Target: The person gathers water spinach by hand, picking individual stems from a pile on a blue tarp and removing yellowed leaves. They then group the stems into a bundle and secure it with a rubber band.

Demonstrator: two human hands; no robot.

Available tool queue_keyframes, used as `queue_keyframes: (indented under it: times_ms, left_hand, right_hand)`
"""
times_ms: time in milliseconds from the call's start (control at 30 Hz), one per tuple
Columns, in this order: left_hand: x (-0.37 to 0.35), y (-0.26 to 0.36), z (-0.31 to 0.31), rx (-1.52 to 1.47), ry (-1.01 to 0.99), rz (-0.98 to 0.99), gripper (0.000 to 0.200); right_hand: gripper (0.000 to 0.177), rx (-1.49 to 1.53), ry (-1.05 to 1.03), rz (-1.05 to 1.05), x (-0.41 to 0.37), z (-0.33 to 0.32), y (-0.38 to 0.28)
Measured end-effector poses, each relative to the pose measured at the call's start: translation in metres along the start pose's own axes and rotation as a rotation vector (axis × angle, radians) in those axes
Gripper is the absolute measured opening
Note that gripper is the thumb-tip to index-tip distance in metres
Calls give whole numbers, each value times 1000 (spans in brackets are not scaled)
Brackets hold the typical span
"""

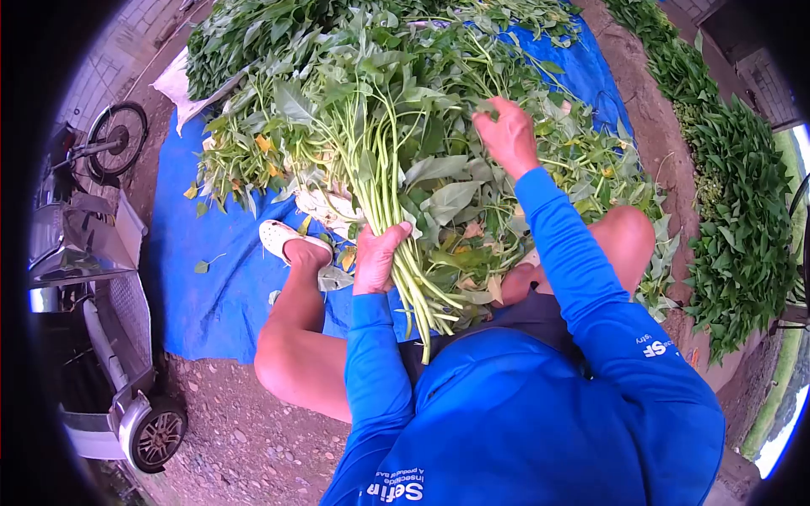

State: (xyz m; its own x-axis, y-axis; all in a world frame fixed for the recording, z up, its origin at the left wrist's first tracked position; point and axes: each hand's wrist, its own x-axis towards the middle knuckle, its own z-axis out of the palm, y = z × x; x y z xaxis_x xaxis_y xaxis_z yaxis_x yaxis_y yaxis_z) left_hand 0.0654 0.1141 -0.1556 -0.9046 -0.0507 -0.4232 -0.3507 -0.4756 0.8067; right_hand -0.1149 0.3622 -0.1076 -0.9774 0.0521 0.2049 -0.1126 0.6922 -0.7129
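My left hand [381, 255] is wrapped round a bunch of water spinach [381, 181] at its lower stems. The long pale green stems slant up to the leaves, and their cut ends hang below my fist near my lap. To the right of the bunch, my right hand [508, 137] is raised over the leaves with thumb and fingers pinched. Some green shows at its fingertips, but I cannot make out what they hold. Under and beyond both hands spreads a heap of loose leafy greens [447, 202], with some yellowed leaves among it.
A blue tarp [198, 287] lies under the heap. Bundled greens [253, 46] are stacked at the back left, and a long row of greens [734, 202] lines the right side. A vehicle [110, 337] and a wheel [118, 139] stand at left. Gravel [245, 413] borders the tarp.
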Motion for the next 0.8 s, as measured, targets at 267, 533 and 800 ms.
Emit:
queue_keyframes:
  times_ms: [267,533,800]
  left_hand:
    - [35,-26,-1,-189,29,18,26]
    - [40,-67,0,-366,276,-141,33]
    - [17,-8,-21,12,388,52,30]
  right_hand:
    - [32,279,-580,-99,-149,-12,-46]
    - [32,386,-439,-68,-198,82,-3]
    - [23,406,-240,456,-61,95,87]
